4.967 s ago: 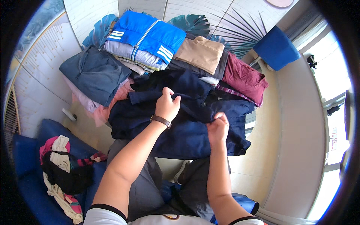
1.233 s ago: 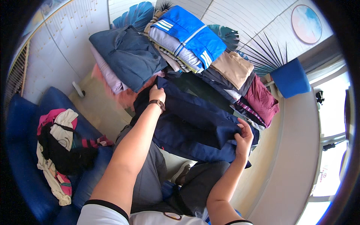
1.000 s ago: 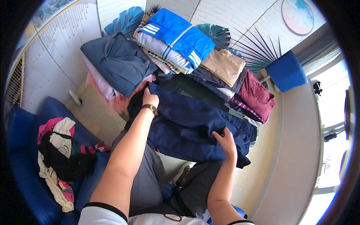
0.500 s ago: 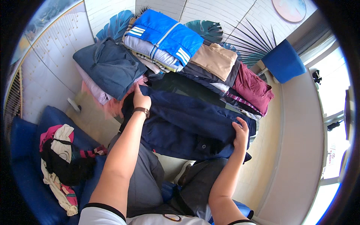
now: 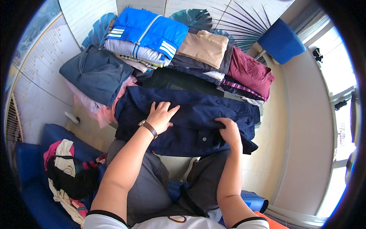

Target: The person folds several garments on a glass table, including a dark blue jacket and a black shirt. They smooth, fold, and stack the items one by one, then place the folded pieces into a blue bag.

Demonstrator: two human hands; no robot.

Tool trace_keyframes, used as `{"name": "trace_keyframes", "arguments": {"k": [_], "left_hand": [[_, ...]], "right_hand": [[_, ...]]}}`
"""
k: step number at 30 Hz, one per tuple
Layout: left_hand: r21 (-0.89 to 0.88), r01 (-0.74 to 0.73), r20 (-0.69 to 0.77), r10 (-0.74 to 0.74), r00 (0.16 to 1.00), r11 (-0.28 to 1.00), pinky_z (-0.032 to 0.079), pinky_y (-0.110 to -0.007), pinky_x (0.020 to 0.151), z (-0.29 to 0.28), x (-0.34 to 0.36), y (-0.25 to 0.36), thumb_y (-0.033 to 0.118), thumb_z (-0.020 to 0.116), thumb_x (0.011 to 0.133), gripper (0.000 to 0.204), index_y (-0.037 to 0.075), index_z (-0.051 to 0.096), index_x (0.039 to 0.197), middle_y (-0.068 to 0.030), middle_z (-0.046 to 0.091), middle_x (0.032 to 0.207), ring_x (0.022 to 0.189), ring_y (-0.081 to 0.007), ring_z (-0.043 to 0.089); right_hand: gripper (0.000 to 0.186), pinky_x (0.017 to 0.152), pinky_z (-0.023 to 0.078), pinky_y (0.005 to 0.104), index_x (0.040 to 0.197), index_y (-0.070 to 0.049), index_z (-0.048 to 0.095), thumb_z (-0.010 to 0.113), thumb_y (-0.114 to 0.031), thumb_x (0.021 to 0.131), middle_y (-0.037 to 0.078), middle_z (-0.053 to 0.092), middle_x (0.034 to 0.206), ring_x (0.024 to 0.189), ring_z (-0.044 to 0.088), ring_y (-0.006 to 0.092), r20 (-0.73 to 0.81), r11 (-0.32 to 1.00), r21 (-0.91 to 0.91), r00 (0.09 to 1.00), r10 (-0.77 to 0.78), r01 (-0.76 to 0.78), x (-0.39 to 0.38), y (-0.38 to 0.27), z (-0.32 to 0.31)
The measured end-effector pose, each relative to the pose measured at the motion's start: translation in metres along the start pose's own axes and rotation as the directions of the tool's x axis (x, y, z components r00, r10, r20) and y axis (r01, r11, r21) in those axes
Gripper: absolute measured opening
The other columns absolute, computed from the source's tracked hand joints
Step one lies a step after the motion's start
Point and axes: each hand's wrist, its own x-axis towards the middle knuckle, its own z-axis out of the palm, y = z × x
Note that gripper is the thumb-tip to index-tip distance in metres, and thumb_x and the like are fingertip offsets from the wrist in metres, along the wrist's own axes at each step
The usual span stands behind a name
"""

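Observation:
A dark navy garment (image 5: 187,118) with a round button on its near side lies spread sideways before me, over the near part of the dark table and above my knees. My left hand (image 5: 162,116) rests on its left-middle part, fingers spread and palm down. Towards the right end, my right hand (image 5: 230,131) touches the cloth with bent fingers, its forefinger reaching left; no fold shows gripped in it. The cloth has shallow wrinkles between the two hands. Beside the garment's left end is a stack topped by a folded grey-blue garment (image 5: 95,74), with pink cloth under it.
Behind stand a stack topped by a blue jacket (image 5: 148,32), a folded tan garment (image 5: 204,47) and a maroon garment (image 5: 249,70). The dark tabletop (image 5: 179,82) shows between. Loose clothes (image 5: 70,171) lie on a blue seat at left. A blue chair (image 5: 281,41) stands far right.
My left hand has let go of the garment's upper left corner and moved right onto the cloth, fingers spread. My right hand has shifted left from its right end. The garment lies flatter.

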Motion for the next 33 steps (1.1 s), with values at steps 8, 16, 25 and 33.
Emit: {"name": "trace_keyframes", "arguments": {"k": [8,16,25,33], "left_hand": [[-0.343,-0.025,-0.209,-0.050,0.977,0.939,0.051,-0.045,0.080,-0.026,0.018,-0.032,0.010,0.066,0.090,0.014,0.006,0.066,0.102,-0.0194,0.070,0.093,0.094,-0.0393,0.066],[-0.271,0.127,-0.183,-0.181,0.966,0.954,0.053,-0.049,0.076,-0.026,0.023,-0.045,0.042,0.074,0.087,0.039,0.006,0.067,0.101,-0.0219,0.070,0.090,0.089,-0.0428,0.067],[-0.394,0.023,-0.160,-0.093,0.983,0.919,0.055,-0.044,0.088,-0.022,0.034,-0.034,0.006,0.078,0.076,0.036,0.006,0.065,0.110,-0.0175,0.071,0.110,0.103,-0.0388,0.067],[-0.483,-0.103,-0.265,-0.033,0.964,0.869,0.054,-0.040,0.092,-0.040,0.029,-0.024,-0.013,0.066,0.072,0.053,0.007,0.066,0.121,-0.0184,0.069,0.117,0.105,-0.0381,0.068]], "right_hand": [[0.028,0.087,0.051,0.0385,0.093,-0.004,0.070,0.057,0.008,0.070,0.016,0.064,0.096,0.095,0.064,0.0355,-0.666,0.989,-0.082,0.745,0.037,-0.122,-0.013,-0.027,-0.054],[0.028,0.084,0.052,0.0397,0.107,-0.005,0.068,0.071,-0.011,0.080,0.017,0.069,0.098,0.093,0.067,0.0280,-0.436,0.978,0.135,0.876,0.205,-0.162,-0.019,0.031,-0.060],[0.067,0.097,0.051,0.0495,0.131,-0.017,0.061,0.080,-0.013,0.067,0.016,0.060,0.123,0.119,0.057,0.0401,0.043,0.905,-0.339,0.957,0.288,-0.257,-0.024,0.042,-0.017],[0.037,0.099,0.041,0.0402,0.092,-0.005,0.067,0.056,0.008,0.060,0.009,0.066,0.098,0.105,0.059,0.0297,-0.794,0.987,-0.161,0.593,-0.132,0.005,-0.029,0.019,-0.084]]}}
